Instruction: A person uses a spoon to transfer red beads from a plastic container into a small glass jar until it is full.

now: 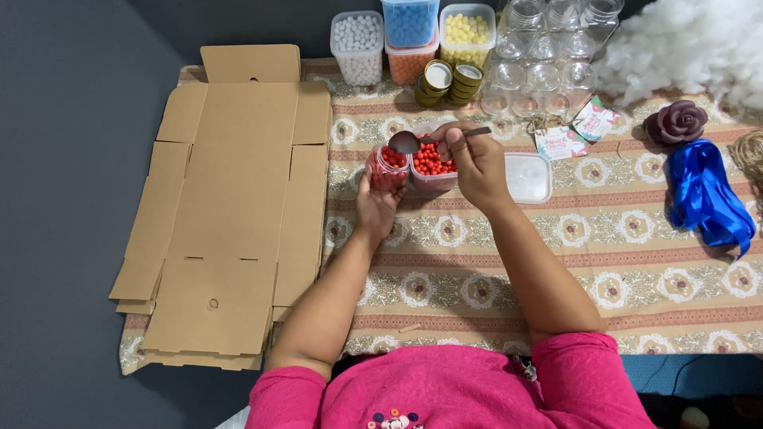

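Note:
My left hand (377,202) grips a small clear jar (389,168) partly filled with red balls, tilted toward a clear tub of red balls (433,165). My right hand (477,163) holds a dark metal spoon (407,142) by its handle, the bowl hovering just above the jar's mouth. The tub sits on the patterned tablecloth (556,262) right beside the jar. Whether the spoon carries any balls is unclear.
A flattened cardboard box (230,199) covers the table's left side. Behind are tubs of white (358,46), blue (409,22), orange and yellow balls (466,32), gold lids (449,81), empty glass jars (548,56), white stuffing (691,48). A clear lid (528,177), blue ribbon (703,195), dark rose (676,121) lie right.

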